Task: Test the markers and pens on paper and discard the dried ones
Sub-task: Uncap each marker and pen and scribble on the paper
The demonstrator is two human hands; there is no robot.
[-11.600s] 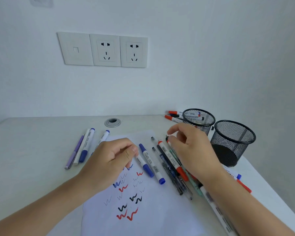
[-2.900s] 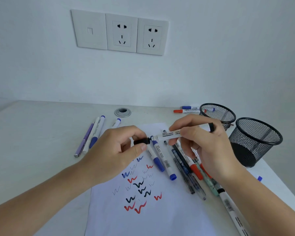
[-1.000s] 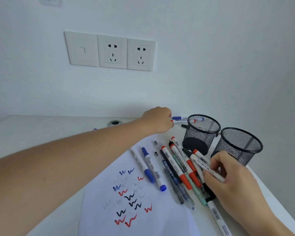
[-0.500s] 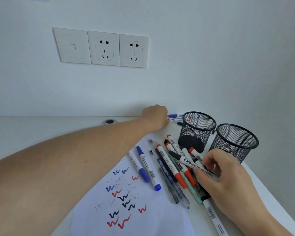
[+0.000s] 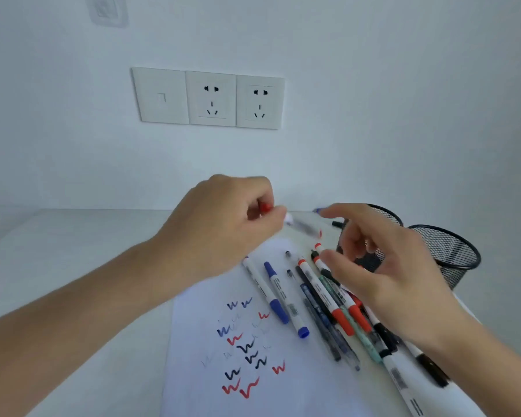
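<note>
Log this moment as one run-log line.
left hand: grips red marker | right hand: open, near marker | paper: test squiggles

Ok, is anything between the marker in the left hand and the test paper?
Nothing visible. The left hand holds the marker above the paper, near its far edge; the laid-out pens and the right hand are off to the right.

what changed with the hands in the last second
The left hand pulled back from the far desk edge, now gripping a red-capped white marker. The right hand lifted off the pile of pens and reaches toward it, fingers open. The scribbled white paper and black mesh cups stayed put.
</note>
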